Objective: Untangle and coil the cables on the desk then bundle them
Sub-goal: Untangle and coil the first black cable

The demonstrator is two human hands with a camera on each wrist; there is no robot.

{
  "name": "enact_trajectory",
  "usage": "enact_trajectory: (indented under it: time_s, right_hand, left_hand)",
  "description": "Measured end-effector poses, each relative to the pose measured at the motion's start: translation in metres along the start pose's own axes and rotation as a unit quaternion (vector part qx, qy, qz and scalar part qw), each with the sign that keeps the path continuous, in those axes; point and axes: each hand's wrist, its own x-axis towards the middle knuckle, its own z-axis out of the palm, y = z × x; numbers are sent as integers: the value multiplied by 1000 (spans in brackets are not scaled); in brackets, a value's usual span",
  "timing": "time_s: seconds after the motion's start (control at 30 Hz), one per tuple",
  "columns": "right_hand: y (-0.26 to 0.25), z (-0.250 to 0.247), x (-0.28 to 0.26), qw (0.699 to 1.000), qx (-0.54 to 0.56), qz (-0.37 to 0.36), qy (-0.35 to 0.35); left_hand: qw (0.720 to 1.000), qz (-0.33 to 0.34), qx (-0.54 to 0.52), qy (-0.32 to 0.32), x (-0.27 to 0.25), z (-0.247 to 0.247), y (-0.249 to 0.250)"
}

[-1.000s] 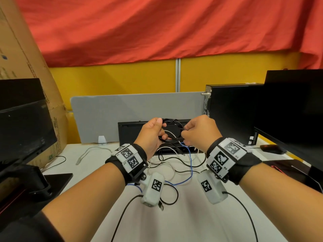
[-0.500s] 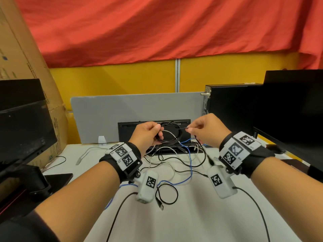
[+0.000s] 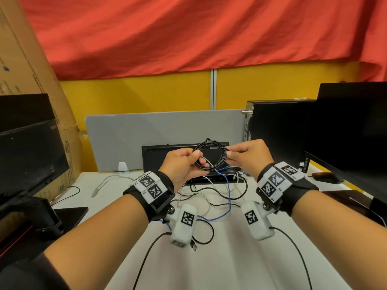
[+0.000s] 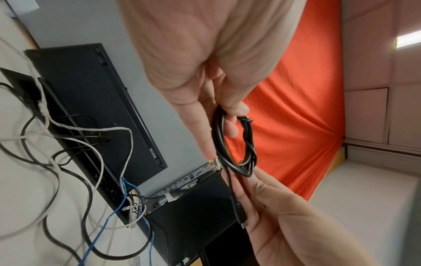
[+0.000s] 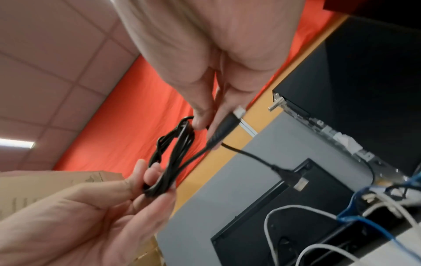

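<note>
A black cable wound into a small coil (image 3: 211, 156) hangs in the air between my hands, above the desk. My left hand (image 3: 193, 157) pinches its left side between thumb and fingers. The fingertips of my right hand (image 3: 229, 153) pinch its right side. In the left wrist view the coil (image 4: 237, 144) hangs from my left fingers and one plug end (image 4: 238, 210) lies along my right palm. In the right wrist view a second plug (image 5: 293, 180) dangles from the coil (image 5: 175, 153). A tangle of white, black and blue cables (image 3: 222, 195) lies on the desk below.
A black keyboard (image 3: 163, 155) leans against the grey divider (image 3: 125, 139) behind the tangle. A PC tower (image 3: 278, 130) and a monitor (image 3: 351, 132) stand at the right, with a mouse (image 3: 326, 177) beside them. At the left are another monitor (image 3: 27, 155) and a cardboard box (image 3: 25, 70).
My right hand drew the cable's end out to the right, then came back onto the coil's right side. Both hands have risen a little with the coil.
</note>
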Motion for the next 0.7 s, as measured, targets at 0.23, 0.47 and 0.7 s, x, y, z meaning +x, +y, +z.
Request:
enact_trajectory:
  time_s: [0.23,0.47,0.7]
  right_hand:
    - [-25,11,-12,982,167,90,-22]
    - [-25,16,-20,988,136,64,-23]
    - [-27,16,-14,977,158,122,-70]
  left_hand:
    - [999,10,-38,19,3,5,-5]
    - [998,3,-52,32,5,2,-10]
    - [999,-11,-34,2,3,4,-6]
